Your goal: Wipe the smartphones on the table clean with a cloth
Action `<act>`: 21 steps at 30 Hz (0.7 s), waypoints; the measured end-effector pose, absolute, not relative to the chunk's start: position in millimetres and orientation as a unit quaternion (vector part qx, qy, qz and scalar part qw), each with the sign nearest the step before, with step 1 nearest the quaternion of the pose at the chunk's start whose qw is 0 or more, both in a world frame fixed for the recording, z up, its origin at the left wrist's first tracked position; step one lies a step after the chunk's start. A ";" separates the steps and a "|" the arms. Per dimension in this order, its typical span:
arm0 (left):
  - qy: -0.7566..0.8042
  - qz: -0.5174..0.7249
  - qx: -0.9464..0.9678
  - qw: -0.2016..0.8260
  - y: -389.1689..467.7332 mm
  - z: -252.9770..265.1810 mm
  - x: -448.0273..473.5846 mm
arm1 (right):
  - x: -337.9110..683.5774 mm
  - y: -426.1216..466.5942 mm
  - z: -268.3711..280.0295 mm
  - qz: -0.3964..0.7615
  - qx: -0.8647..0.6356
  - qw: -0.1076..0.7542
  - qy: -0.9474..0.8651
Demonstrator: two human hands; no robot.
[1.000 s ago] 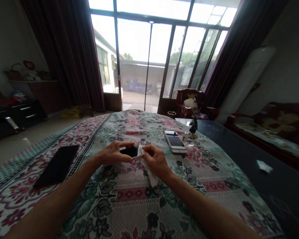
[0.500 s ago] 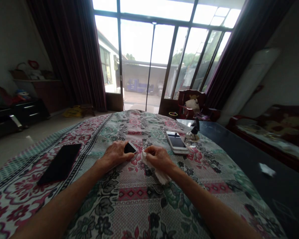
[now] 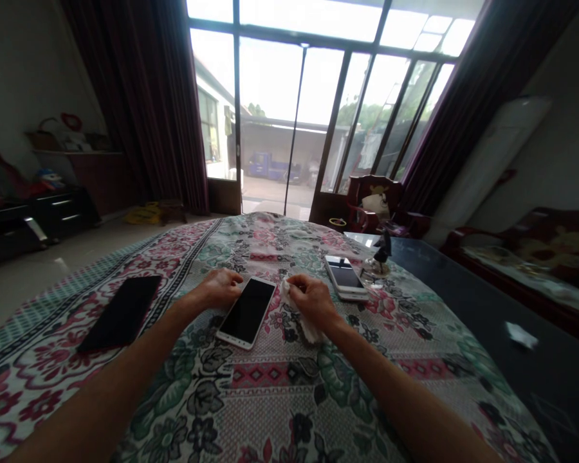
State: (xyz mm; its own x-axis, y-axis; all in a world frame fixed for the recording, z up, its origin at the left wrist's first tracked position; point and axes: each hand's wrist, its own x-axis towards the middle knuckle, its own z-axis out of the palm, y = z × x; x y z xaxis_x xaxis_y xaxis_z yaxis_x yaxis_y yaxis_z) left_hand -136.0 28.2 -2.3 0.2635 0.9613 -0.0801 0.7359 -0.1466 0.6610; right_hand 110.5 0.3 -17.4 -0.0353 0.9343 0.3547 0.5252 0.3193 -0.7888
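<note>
A white-framed smartphone (image 3: 249,312) with a dark screen lies face up, slanted, on the flowered tablecloth. At its upper left edge is my left hand (image 3: 220,288), fingers curled in against the side; their tips are partly hidden. My right hand (image 3: 312,299) is closed in a pinch on a crumpled white tissue (image 3: 285,290), just right of the phone and apart from it. Part of the tissue hangs below the palm onto the cloth. Farther right, a stack of white phones (image 3: 346,276) rests beside a glass bottle with a dark top (image 3: 380,257).
A large black tablet or phone (image 3: 120,314) lies at the left on the tablecloth (image 3: 270,399). Along the right runs a dark glossy tabletop (image 3: 468,302) with a white scrap (image 3: 521,335) on it. Wooden chairs and glass doors stand beyond.
My left hand has drawn back to the left, uncovering the phone, which now lies closer to me and fully in sight. The right hand still pinches the tissue, almost in the same place.
</note>
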 end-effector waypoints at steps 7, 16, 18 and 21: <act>0.465 0.084 0.842 0.261 -3.4 23.9 -125.3 | 114.3 4.8 -13.6 0.125 -0.561 0.410 -0.708; 0.435 0.084 0.858 0.258 -6.3 8.4 -108.6 | 106.6 9.9 -20.9 0.105 -0.604 0.334 -0.716; 0.415 0.078 0.865 0.271 -5.7 8.9 -109.0 | 109.2 11.5 -20.2 0.101 -0.606 0.338 -0.713; 0.407 0.062 0.866 0.285 -8.8 11.1 -109.4 | 112.8 12.2 -19.1 0.100 -0.614 0.337 -0.707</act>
